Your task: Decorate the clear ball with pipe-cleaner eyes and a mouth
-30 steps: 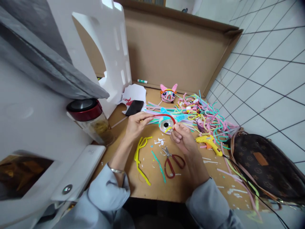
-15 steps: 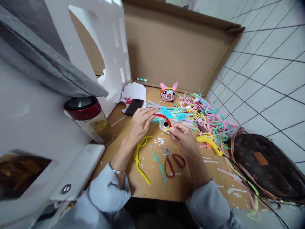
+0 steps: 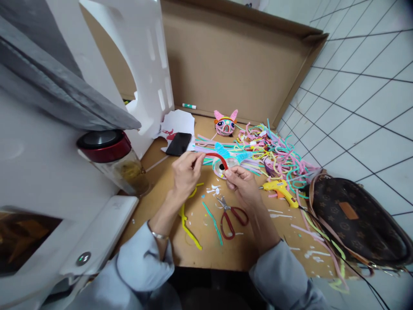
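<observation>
A red pipe cleaner [image 3: 215, 155], bent into an arch, spans between my two hands above the tabletop. My left hand [image 3: 187, 172] pinches its left end, and my right hand [image 3: 240, 181] pinches the right end between thumb and fingers. Just behind it lies a round figure [image 3: 219, 167] with blue fuzzy ears and a black eye, partly covered by the red strip and my right hand. Scissors [image 3: 229, 215] with red handles lie partly open below my hands. Nearby are a teal pipe cleaner [image 3: 213, 221] and a yellow pipe cleaner [image 3: 190, 232].
A finished-looking pink eared figure [image 3: 225, 124] stands at the back. Loose pipe cleaners [image 3: 284, 155] pile up at right, beside a yellow glue gun [image 3: 280, 189] with its cord and a brown bag [image 3: 358, 219]. At left are a phone [image 3: 178, 144] and a glass jar [image 3: 125, 168].
My left hand has shifted slightly, its fingers curling more tightly at the strip's end. The red pipe cleaner is bent into a rounder arch. The whole view has shifted a little.
</observation>
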The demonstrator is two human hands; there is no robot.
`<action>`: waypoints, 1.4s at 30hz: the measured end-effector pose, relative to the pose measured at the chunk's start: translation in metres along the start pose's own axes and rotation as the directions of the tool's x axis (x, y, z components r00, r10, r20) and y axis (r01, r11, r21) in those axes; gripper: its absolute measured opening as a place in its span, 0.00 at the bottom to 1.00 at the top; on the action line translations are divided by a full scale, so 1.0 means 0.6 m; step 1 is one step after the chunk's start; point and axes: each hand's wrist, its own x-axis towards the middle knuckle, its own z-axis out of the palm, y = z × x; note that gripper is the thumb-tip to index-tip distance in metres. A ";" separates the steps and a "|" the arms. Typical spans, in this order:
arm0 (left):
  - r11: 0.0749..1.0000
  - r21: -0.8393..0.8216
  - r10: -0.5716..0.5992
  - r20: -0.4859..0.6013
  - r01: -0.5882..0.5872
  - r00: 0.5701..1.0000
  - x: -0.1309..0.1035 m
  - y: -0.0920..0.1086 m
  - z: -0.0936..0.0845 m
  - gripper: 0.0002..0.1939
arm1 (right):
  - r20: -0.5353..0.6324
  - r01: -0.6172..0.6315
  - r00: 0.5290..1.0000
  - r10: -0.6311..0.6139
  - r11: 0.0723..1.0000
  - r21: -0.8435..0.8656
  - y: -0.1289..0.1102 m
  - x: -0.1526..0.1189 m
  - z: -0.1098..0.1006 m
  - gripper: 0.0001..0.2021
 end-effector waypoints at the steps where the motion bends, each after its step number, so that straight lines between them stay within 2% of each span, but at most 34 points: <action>1: 0.995 -0.066 -0.076 0.028 0.078 0.997 -0.004 0.008 0.003 0.12 | -0.036 0.003 0.999 -0.004 1.000 -0.022 0.001 0.000 0.000 0.15; 3: 0.932 -0.245 -0.244 0.121 0.267 0.962 -0.012 0.021 0.010 0.12 | -0.091 0.002 0.996 -0.007 0.999 -0.050 0.003 0.001 0.001 0.15; 5: 0.819 -0.389 -0.364 0.217 0.422 0.906 -0.015 0.030 0.016 0.13 | -0.115 0.002 0.993 -0.007 0.999 -0.046 0.005 0.002 0.001 0.15; 8: 0.638 -0.517 -0.446 0.357 0.571 0.821 -0.015 0.038 0.021 0.16 | -0.115 0.007 0.993 -0.012 0.999 -0.043 0.010 0.002 0.002 0.14; 10: 0.516 -0.556 -0.467 0.455 0.652 0.758 -0.013 0.044 0.021 0.18 | -0.123 0.055 0.990 -0.065 0.995 -0.082 0.015 0.003 0.003 0.11; 12: 0.411 -0.572 -0.487 0.521 0.710 0.701 -0.014 0.048 0.022 0.20 | -0.148 0.132 0.977 -0.154 0.981 -0.145 0.022 0.005 0.003 0.09; 14: 0.345 -0.580 -0.504 0.549 0.738 0.666 -0.016 0.052 0.023 0.22 | -0.184 0.200 0.953 -0.242 0.955 -0.217 0.030 0.009 0.002 0.07; 19: 0.269 -0.590 -0.513 0.581 0.761 0.632 -0.023 0.052 0.031 0.22 | -0.236 0.269 0.902 -0.362 0.898 -0.348 0.045 0.016 -0.003 0.07; 21: 0.266 -0.587 -0.518 0.581 0.764 0.627 -0.024 0.050 0.034 0.23 | -0.211 0.283 0.897 -0.388 0.872 -0.399 0.046 0.014 -0.002 0.07; 23: 0.296 -0.583 -0.520 0.566 0.757 0.639 -0.024 0.049 0.035 0.23 | -0.167 0.312 0.877 -0.450 0.799 -0.514 0.047 0.010 0.000 0.07; 26: 0.367 -0.569 -0.507 0.542 0.736 0.671 -0.022 0.051 0.032 0.23 | -0.076 0.353 0.800 -0.595 0.570 -0.742 0.047 0.001 0.003 0.10; 28: 0.408 -0.565 -0.492 0.525 0.717 0.694 -0.021 0.051 0.031 0.21 | -0.019 0.343 0.763 -0.646 0.430 -0.835 0.046 -0.003 0.003 0.11; 30: 0.453 -0.568 -0.480 0.495 0.687 0.725 -0.019 0.046 0.030 0.19 | 0.011 0.340 0.760 -0.650 0.383 -0.859 0.043 -0.003 0.002 0.10; 32: 0.508 -0.562 -0.479 0.445 0.652 0.757 -0.016 0.036 0.031 0.17 | 0.014 0.364 0.773 -0.634 0.425 -0.829 0.037 -0.001 0.000 0.10; 35: 0.595 -0.526 -0.473 0.382 0.608 0.794 -0.012 0.018 0.031 0.14 | -0.048 0.371 0.814 -0.579 0.583 -0.723 0.029 0.004 -0.003 0.14; 38: 0.662 -0.470 -0.424 0.408 0.585 0.808 -0.010 0.009 0.028 0.12 | -0.119 0.329 0.860 -0.496 0.718 -0.613 0.025 0.006 -0.004 0.18; 42: 0.701 -0.431 -0.363 0.470 0.568 0.805 -0.007 0.012 0.022 0.10 | -0.142 0.302 0.893 -0.426 0.803 -0.513 0.028 0.005 0.000 0.10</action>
